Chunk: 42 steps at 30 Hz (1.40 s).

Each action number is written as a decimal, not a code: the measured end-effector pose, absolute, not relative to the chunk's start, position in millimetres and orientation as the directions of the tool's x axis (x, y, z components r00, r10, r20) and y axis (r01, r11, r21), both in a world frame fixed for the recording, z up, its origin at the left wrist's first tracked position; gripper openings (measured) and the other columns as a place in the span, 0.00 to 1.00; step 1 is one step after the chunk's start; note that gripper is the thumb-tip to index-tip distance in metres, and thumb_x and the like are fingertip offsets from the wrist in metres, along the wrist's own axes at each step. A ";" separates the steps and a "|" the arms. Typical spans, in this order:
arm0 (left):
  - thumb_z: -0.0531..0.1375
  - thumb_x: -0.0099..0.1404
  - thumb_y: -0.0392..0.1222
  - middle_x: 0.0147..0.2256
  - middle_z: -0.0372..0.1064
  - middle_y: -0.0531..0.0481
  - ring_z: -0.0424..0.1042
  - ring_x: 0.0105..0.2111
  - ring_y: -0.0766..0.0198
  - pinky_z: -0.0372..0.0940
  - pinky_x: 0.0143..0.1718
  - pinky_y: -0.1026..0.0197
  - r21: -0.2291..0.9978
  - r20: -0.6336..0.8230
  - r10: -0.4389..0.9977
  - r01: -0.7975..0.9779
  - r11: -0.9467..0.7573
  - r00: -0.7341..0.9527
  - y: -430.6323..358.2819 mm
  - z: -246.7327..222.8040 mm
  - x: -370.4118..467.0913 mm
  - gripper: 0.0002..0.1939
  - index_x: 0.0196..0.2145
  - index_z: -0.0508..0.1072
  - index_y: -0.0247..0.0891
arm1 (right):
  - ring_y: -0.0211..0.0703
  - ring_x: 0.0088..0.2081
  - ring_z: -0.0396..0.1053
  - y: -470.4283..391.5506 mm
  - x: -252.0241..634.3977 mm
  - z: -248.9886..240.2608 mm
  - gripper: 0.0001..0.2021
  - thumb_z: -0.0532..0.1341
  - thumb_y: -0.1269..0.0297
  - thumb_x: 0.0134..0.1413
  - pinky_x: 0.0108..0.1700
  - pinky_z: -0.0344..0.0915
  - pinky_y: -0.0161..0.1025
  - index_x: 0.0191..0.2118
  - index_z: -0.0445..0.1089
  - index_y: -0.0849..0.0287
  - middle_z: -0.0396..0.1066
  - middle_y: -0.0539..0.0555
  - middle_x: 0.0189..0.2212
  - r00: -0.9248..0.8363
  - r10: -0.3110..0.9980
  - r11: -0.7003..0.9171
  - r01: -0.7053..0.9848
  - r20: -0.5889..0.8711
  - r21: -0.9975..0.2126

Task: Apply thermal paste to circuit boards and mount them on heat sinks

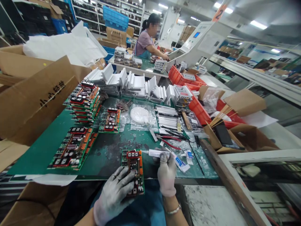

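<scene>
My gloved left hand (117,191) rests with spread fingers on the left side of a circuit board (135,163), which lies at the front edge of the green table. In my gloved right hand (166,172) is a white tube (155,153), held level, its thin nozzle pointing left at the board's upper right corner. More boards lie to the left: a tall stack (86,100), a lower stack (72,147) and a board (110,120) on plastic film. Just right of my right hand is a blue and white packet (180,161).
Red-handled pliers (170,142), a bundle of white strips (166,117) and a white disc (139,115) lie mid-table. Metal heat sinks (136,83) line the back. Cardboard boxes (35,94) stand left, red crates (198,108) right. Another person (144,42) works behind.
</scene>
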<state>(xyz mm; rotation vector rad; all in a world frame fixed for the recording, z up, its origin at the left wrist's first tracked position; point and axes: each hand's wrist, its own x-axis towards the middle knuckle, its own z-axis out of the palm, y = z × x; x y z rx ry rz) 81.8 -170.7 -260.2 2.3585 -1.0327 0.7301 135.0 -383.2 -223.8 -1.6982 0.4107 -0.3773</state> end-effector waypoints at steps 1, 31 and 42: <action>0.57 0.70 0.45 0.55 0.71 0.48 0.61 0.63 0.55 0.52 0.66 0.51 0.201 0.630 -0.519 -0.767 -0.609 0.578 -171.0 -259.7 81.9 0.13 0.50 0.72 0.41 | 0.46 0.30 0.73 -383.7 134.8 -224.2 0.24 0.56 0.43 0.59 0.35 0.70 0.43 0.46 0.71 0.60 0.78 0.60 0.40 0.880 -0.474 -0.156 -0.063 0.019 -0.986; 0.60 0.68 0.50 0.51 0.74 0.53 0.67 0.58 0.60 0.53 0.66 0.57 0.194 0.654 -0.493 -0.757 -0.624 0.574 -173.6 -246.2 86.0 0.12 0.46 0.73 0.44 | 0.45 0.28 0.72 -389.6 117.7 -223.5 0.26 0.56 0.41 0.58 0.32 0.70 0.40 0.44 0.74 0.62 0.78 0.60 0.38 0.873 -0.480 -0.132 -0.164 -0.082 -0.978; 0.59 0.67 0.48 0.52 0.74 0.51 0.66 0.59 0.57 0.55 0.65 0.54 0.203 0.616 -0.512 -0.749 -0.631 0.598 -172.7 -251.9 83.0 0.12 0.47 0.73 0.44 | 0.48 0.33 0.75 -391.7 100.8 -227.7 0.24 0.58 0.43 0.58 0.35 0.71 0.41 0.45 0.74 0.61 0.78 0.60 0.40 0.858 -0.511 -0.156 -0.140 -0.042 -0.978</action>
